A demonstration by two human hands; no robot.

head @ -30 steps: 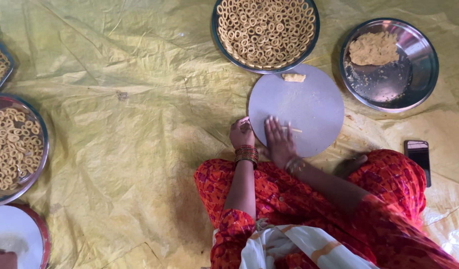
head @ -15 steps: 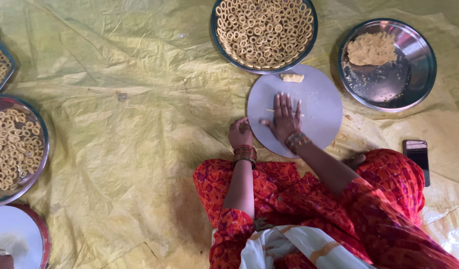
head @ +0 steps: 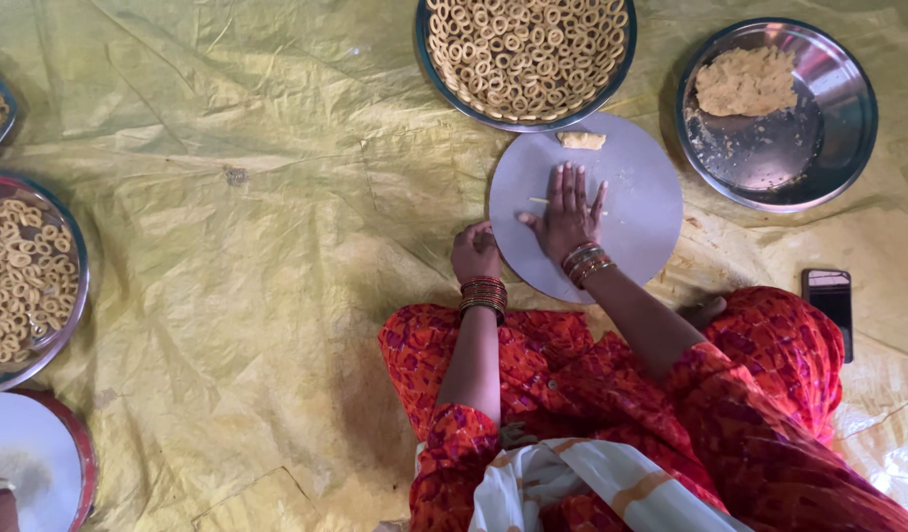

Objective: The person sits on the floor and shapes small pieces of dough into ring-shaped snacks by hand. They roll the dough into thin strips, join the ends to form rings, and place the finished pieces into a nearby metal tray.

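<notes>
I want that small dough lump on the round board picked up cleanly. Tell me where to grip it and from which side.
Pinch the dough lump across its short width, coming from above. It lies flat and low at the far edge of the round board, close beside the tray of rings, so a sideways approach looks cramped. The right hand, flat on the board, is nearest.

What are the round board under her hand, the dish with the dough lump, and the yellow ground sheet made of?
Round board: smooth, matte grey, perhaps stone or metal; hard to tell. Dish: shiny metal, likely steel, judging by its mirror-like glints. Ground sheet: thin plastic, going by its glossy creases and wrinkles.
</notes>
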